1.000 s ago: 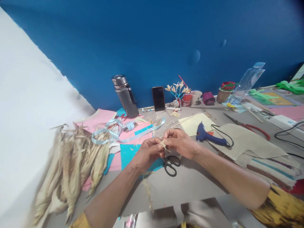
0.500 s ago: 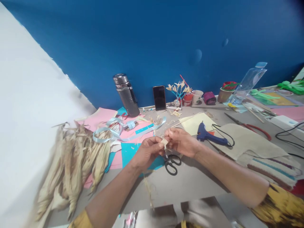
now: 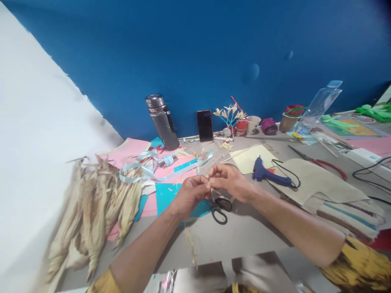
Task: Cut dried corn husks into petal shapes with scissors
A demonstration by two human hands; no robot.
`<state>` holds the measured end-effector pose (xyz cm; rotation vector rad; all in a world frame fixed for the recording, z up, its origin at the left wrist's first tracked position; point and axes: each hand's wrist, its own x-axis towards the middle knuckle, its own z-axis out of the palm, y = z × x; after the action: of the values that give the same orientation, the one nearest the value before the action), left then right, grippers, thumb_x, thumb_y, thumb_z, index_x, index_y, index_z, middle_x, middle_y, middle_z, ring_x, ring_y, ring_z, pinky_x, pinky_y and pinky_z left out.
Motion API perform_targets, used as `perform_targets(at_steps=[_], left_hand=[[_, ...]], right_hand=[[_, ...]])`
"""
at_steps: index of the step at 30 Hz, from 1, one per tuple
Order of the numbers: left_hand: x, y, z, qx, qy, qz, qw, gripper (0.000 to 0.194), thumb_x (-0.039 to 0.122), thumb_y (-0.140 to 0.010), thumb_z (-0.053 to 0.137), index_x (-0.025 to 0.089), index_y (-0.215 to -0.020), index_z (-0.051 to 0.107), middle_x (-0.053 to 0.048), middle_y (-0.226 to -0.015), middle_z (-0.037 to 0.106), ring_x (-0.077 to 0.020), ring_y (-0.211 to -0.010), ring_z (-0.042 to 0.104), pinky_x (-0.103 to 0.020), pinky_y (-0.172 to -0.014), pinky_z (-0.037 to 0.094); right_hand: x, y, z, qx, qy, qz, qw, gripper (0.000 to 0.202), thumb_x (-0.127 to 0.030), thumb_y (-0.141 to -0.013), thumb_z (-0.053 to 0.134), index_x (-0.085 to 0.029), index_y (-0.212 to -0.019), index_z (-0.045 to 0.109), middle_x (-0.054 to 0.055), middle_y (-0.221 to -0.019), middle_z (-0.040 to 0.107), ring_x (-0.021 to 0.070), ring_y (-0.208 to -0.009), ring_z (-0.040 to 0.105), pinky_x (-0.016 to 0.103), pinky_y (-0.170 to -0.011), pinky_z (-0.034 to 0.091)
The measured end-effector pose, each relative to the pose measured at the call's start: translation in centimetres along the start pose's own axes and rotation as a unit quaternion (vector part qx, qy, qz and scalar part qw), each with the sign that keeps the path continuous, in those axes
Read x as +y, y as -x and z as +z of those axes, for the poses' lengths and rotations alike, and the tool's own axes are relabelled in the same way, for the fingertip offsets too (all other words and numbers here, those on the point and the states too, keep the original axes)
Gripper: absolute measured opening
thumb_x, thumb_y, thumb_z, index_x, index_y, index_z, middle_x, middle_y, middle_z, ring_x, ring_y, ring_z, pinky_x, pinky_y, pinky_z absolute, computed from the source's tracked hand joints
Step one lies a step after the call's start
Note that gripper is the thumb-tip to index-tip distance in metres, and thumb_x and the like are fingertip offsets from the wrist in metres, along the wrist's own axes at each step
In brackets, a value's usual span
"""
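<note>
My left hand point(image 3: 194, 191) and my right hand point(image 3: 231, 182) meet fingertip to fingertip above the table, both closed in a pinch. Between them is a small piece of dried corn husk, now almost wholly covered by the fingers. Just below the hands lie black-handled scissors point(image 3: 220, 215), their blades partly hidden. Under my left hand is a blue-green sheet point(image 3: 167, 200) with husk scraps on it. To the right of my right hand rests a blue glue gun point(image 3: 269, 174).
Dried corn husks point(image 3: 97, 203) are heaped at the left. A steel flask point(image 3: 163, 124), a phone point(image 3: 204, 125) and husk flowers point(image 3: 228, 114) stand along the wall. Pale blue ribbon point(image 3: 131, 171) curls over pink paper. At right lie red-handled shears point(image 3: 325, 164) and a plastic bottle point(image 3: 319, 106).
My right fingers have moved left and closed over the husk piece, which showed between the hands before. My left hand stays almost where it was.
</note>
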<state>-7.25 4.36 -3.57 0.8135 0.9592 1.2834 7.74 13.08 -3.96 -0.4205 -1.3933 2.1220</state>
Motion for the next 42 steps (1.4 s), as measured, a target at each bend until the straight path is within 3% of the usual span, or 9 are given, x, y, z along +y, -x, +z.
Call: perform_targets(at_steps=[7, 10, 20, 22, 24, 27, 30, 39, 42], left_hand=[[0.2, 0.0, -0.3, -0.072, 0.057, -0.003, 0.996, 0.031, 0.023, -0.067, 0.079, 0.016, -0.057, 0.051, 0.003, -0.049, 0.051, -0.0101, -0.052, 0.045, -0.027, -0.059, 0.040], [0.4, 0.1, -0.5, -0.096, 0.070, -0.009, 0.993, 0.025, 0.031, -0.067, 0.077, 0.016, -0.064, 0.057, -0.001, -0.057, 0.057, -0.0137, -0.056, 0.053, -0.029, -0.061, 0.043], [0.9, 0.1, -0.6, 0.025, -0.010, 0.011, 1.000, 0.024, 0.029, -0.074, 0.077, 0.015, -0.068, 0.059, 0.001, -0.060, 0.057, -0.0090, -0.053, 0.052, -0.022, -0.055, 0.041], [0.9, -0.1, -0.8, 0.059, 0.014, 0.034, 0.998, 0.024, 0.030, -0.074, 0.078, 0.015, -0.071, 0.059, 0.003, -0.062, 0.056, -0.0080, -0.053, 0.051, -0.021, -0.055, 0.042], [1.0, -0.3, -1.2, 0.100, 0.034, 0.064, 0.992, 0.024, 0.030, -0.072, 0.080, 0.016, -0.074, 0.060, 0.003, -0.063, 0.056, -0.0073, -0.054, 0.051, -0.021, -0.056, 0.043], [1.2, -0.5, -1.9, 0.139, 0.049, 0.097, 0.984, 0.026, 0.027, -0.067, 0.084, 0.015, -0.079, 0.064, 0.002, -0.065, 0.059, -0.0076, -0.056, 0.053, -0.020, -0.057, 0.044], [1.5, -0.4, -2.4, 0.145, 0.048, 0.115, 0.982, 0.024, 0.026, -0.069, 0.082, 0.015, -0.081, 0.065, 0.001, -0.068, 0.061, -0.0088, -0.058, 0.055, -0.021, -0.058, 0.044], [2.7, 0.5, -2.3, 0.053, 0.105, 0.154, 0.981, 0.014, 0.023, -0.078, 0.076, 0.017, -0.076, 0.064, 0.001, -0.070, 0.058, -0.0091, -0.061, 0.052, -0.023, -0.058, 0.042], [3.0, 0.8, -2.1, 0.036, 0.121, 0.159, 0.979, 0.016, 0.023, -0.075, 0.078, 0.016, -0.075, 0.063, 0.001, -0.070, 0.057, -0.0089, -0.060, 0.052, -0.023, -0.059, 0.042]], right_hand=[[-0.3, 0.2, 0.4, -0.029, -0.071, 0.034, 0.996, 0.034, -0.034, -0.067, 0.086, -0.016, -0.077, 0.059, -0.002, -0.065, 0.062, 0.0093, -0.056, 0.053, 0.023, -0.056, 0.043], [-0.6, 0.3, 0.2, -0.026, -0.072, 0.037, 0.996, 0.034, -0.034, -0.067, 0.086, -0.016, -0.077, 0.059, -0.002, -0.065, 0.063, 0.0080, -0.054, 0.050, 0.022, -0.056, 0.041], [-1.1, -0.5, -0.7, 0.118, 0.099, -0.038, 0.987, 0.032, -0.042, -0.072, 0.077, -0.016, -0.074, 0.059, -0.004, -0.062, 0.056, 0.0069, -0.051, 0.040, 0.022, -0.050, 0.029], [-1.7, -0.2, -0.8, 0.109, 0.233, -0.043, 0.965, 0.026, -0.040, -0.075, 0.071, -0.016, -0.073, 0.061, -0.002, -0.064, 0.059, 0.0080, -0.052, 0.042, 0.023, -0.051, 0.030], [-2.0, 0.5, -0.5, 0.028, 0.404, -0.010, 0.914, 0.023, -0.037, -0.076, 0.068, -0.016, -0.068, 0.062, -0.001, -0.061, 0.059, 0.0101, -0.055, 0.047, 0.024, -0.053, 0.031], [-1.6, 1.6, 0.4, -0.096, 0.633, 0.032, 0.767, 0.029, -0.042, -0.070, 0.072, -0.016, -0.059, 0.063, 0.001, -0.056, 0.061, 0.0143, -0.056, 0.053, 0.026, -0.053, 0.026], [-0.8, 2.3, 1.3, -0.100, 0.737, 0.038, 0.667, 0.035, -0.051, -0.064, 0.075, -0.017, -0.068, 0.069, 0.006, -0.066, 0.069, 0.0203, -0.062, 0.060, 0.028, -0.053, 0.020], [-1.0, 2.8, 1.7, -0.081, 0.788, 0.046, 0.608, 0.023, -0.033, -0.068, 0.062, -0.014, -0.075, 0.071, 0.013, -0.079, 0.073, 0.0264, -0.072, 0.066, 0.029, -0.054, 0.020], [-1.1, 2.5, 1.6, -0.063, 0.768, 0.059, 0.634, 0.016, -0.026, -0.064, 0.061, -0.014, -0.070, 0.069, 0.012, -0.076, 0.073, 0.0252, -0.070, 0.065, 0.029, -0.054, 0.022]])
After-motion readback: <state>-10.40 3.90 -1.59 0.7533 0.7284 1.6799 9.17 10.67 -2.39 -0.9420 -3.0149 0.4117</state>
